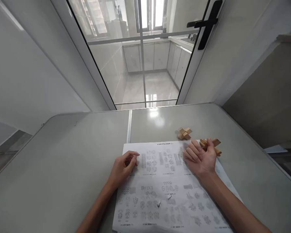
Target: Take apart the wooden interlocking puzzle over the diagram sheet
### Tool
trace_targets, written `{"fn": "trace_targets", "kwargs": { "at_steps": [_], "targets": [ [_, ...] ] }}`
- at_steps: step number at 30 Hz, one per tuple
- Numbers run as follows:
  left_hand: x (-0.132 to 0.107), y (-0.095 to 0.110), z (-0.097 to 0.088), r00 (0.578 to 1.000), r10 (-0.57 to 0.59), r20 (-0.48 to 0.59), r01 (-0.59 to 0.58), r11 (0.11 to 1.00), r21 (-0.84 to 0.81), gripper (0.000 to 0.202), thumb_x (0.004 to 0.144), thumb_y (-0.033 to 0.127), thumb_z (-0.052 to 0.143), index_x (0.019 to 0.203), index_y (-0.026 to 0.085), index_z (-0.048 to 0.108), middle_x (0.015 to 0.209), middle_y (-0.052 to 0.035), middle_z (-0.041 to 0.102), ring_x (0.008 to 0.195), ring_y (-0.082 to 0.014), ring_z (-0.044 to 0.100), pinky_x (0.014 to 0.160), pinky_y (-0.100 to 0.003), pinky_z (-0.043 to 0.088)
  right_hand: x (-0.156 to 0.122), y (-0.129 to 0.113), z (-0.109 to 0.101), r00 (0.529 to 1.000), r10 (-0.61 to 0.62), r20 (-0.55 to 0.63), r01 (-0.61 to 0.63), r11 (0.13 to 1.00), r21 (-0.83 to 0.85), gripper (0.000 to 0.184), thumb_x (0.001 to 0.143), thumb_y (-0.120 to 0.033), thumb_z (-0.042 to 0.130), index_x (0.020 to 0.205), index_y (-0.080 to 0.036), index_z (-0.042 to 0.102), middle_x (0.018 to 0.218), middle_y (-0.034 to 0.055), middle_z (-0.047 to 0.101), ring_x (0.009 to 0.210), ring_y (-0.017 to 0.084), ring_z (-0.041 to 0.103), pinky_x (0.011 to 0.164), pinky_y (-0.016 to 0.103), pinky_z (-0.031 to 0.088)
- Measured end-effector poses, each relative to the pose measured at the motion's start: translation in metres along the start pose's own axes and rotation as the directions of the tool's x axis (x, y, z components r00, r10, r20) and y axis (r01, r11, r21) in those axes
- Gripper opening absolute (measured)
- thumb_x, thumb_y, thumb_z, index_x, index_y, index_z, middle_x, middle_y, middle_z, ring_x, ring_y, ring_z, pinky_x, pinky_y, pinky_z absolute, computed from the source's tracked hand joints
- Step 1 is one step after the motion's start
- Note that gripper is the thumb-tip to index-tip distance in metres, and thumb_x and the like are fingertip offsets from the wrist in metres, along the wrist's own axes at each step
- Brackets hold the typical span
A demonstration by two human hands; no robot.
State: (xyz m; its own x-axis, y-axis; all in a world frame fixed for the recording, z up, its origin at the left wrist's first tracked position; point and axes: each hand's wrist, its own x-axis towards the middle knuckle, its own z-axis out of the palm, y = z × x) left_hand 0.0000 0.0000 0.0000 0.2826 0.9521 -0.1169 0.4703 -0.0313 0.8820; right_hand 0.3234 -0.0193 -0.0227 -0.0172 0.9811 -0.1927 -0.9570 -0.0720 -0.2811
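Observation:
A printed sheet (165, 187) full of small puzzle diagrams lies on the grey table (63, 155) in front of me. My left hand (123, 166) rests on the sheet's upper left part, fingers loosely curled, holding nothing. My right hand (200, 157) lies palm up at the sheet's upper right corner with its fingers stretched out. Just behind its fingertips sits a wooden burr puzzle (213, 145), touching or nearly touching them. A second, smaller wooden burr puzzle (184, 133) stands on the table a little farther away, apart from both hands.
A metal seam (128, 126) runs across the tabletop toward me. Beyond the table's far edge is a glass sliding door (140, 58) with a black handle (206, 24), and a tiled kitchen behind it. A wall stands on each side.

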Motion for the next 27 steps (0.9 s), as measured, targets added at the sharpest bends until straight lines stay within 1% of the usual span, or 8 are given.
{"fn": "trace_targets", "kwargs": {
  "at_steps": [3,6,11,18,21,24,26,27],
  "targets": [
    [0.0,0.001,0.0,1.0,-0.005,0.0,0.005,1.0,-0.012,0.031,0.099,0.045,0.053,0.105,0.02,0.069,0.072,0.001,0.065,0.056,-0.0111,0.052,0.055,-0.022,0.044,0.0,0.0,0.0,1.0,0.003,-0.024,-0.002,1.0,0.002,0.047,0.1,-0.059,0.051,0.069,-0.024,0.04,0.046,-0.0084,0.039,0.033,0.008,0.033,0.038,0.024,0.038],
    [0.0,0.003,0.0,1.0,-0.003,0.0,0.003,1.0,-0.006,0.031,0.099,0.046,0.052,0.104,0.02,0.069,0.072,0.001,0.065,0.056,-0.0111,0.051,0.054,-0.022,0.044,0.001,-0.001,0.0,0.999,-0.019,-0.028,0.018,1.0,-0.02,0.04,0.1,-0.054,0.051,0.074,-0.024,0.044,0.047,-0.009,0.039,0.033,0.007,0.034,0.038,0.023,0.038],
    [0.0,0.003,0.0,1.0,0.003,-0.009,-0.002,1.0,0.009,0.032,0.099,0.046,0.053,0.105,0.02,0.069,0.071,0.0013,0.065,0.056,-0.0112,0.052,0.055,-0.022,0.044,0.001,0.0,-0.001,0.998,-0.059,0.004,0.059,0.994,-0.088,0.028,0.096,-0.037,0.054,0.073,-0.023,0.046,0.046,-0.0089,0.037,0.034,0.007,0.033,0.04,0.021,0.039],
    [0.0,0.0,0.001,1.0,0.006,-0.013,-0.006,1.0,0.016,0.032,0.1,0.047,0.052,0.105,0.02,0.069,0.07,0.0018,0.065,0.056,-0.0111,0.051,0.055,-0.022,0.043,0.001,0.006,0.003,0.994,-0.106,-0.028,0.096,0.965,-0.244,0.028,0.093,-0.036,0.051,0.069,-0.021,0.052,0.044,-0.0082,0.033,0.035,0.007,0.025,0.04,0.022,0.035],
    [-0.001,-0.001,0.001,1.0,0.011,-0.013,-0.011,0.999,0.03,0.031,0.1,0.046,0.052,0.106,0.021,0.069,0.071,0.0018,0.065,0.058,-0.0114,0.052,0.056,-0.022,0.042,-0.001,0.015,0.007,0.99,-0.142,-0.024,0.125,0.93,-0.346,0.032,0.093,-0.038,0.05,0.067,-0.021,0.054,0.044,-0.0074,0.031,0.037,0.008,0.024,0.04,0.021,0.031],
    [0.0,-0.001,0.001,1.0,0.021,-0.018,-0.02,0.998,0.052,0.03,0.101,0.045,0.052,0.106,0.021,0.069,0.071,0.0017,0.065,0.058,-0.0115,0.052,0.056,-0.022,0.042,-0.007,0.027,0.011,0.984,-0.174,0.04,0.172,0.858,-0.484,0.035,0.095,-0.04,0.047,0.068,-0.02,0.057,0.045,-0.006,0.032,0.04,0.009,0.025,0.041,0.022,0.025],
    [0.0,-0.001,0.001,1.0,0.025,-0.016,-0.024,0.998,0.063,0.03,0.101,0.044,0.051,0.106,0.021,0.069,0.071,0.0017,0.066,0.058,-0.0116,0.052,0.056,-0.022,0.041,-0.013,0.037,0.013,0.983,-0.149,0.105,0.183,0.794,-0.579,0.038,0.097,-0.041,0.046,0.069,-0.02,0.059,0.045,-0.0052,0.035,0.042,0.01,0.025,0.043,0.024,0.024],
    [0.0,-0.001,0.001,0.999,0.029,-0.016,-0.027,0.997,0.068,0.029,0.101,0.043,0.051,0.106,0.021,0.069,0.07,0.0017,0.065,0.058,-0.0115,0.052,0.056,-0.022,0.041,-0.017,0.042,0.013,0.985,-0.107,0.135,0.168,0.764,-0.623,0.039,0.098,-0.042,0.045,0.07,-0.02,0.059,0.046,-0.0049,0.036,0.043,0.01,0.026,0.044,0.025,0.024]
  ]
}}
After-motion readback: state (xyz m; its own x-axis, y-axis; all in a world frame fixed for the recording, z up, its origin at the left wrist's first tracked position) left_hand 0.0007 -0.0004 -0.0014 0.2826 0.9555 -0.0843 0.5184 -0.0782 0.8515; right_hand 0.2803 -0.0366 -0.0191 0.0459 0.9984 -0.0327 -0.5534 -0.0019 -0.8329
